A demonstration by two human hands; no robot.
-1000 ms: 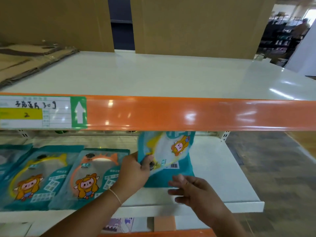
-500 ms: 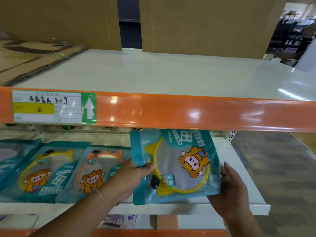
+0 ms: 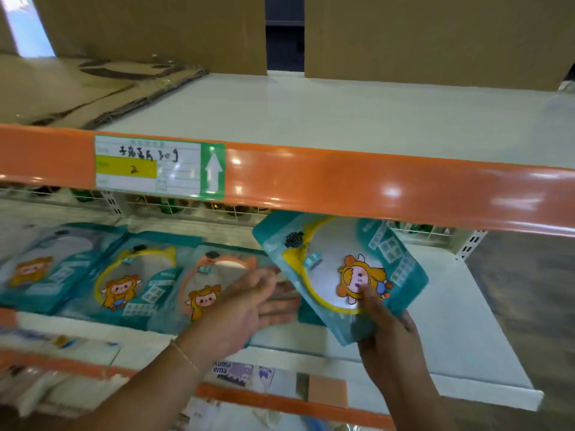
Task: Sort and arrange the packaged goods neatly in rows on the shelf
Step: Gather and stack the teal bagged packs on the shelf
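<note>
A teal packet (image 3: 342, 269) with a yellow ring and a cartoon figure is tilted above the white lower shelf (image 3: 460, 331). My right hand (image 3: 385, 334) grips its lower corner, thumb on the front. My left hand (image 3: 245, 309) is off the packet, fingers spread flat, just left of it and over the right edge of an orange-ring packet (image 3: 214, 284). That packet lies in a row with a yellow-ring packet (image 3: 130, 281) and another teal packet (image 3: 40, 269) further left.
An orange shelf beam (image 3: 342, 185) with a handwritten label (image 3: 149, 166) crosses just above the held packet. The upper shelf (image 3: 311, 116) carries flattened cardboard (image 3: 93, 88) at left and cardboard boxes (image 3: 435, 38) behind. More goods sit on the shelf below.
My left hand has let go of the packet and opened flat beside it. My right hand now holds the packet alone, and it has turned so its top tilts left.
</note>
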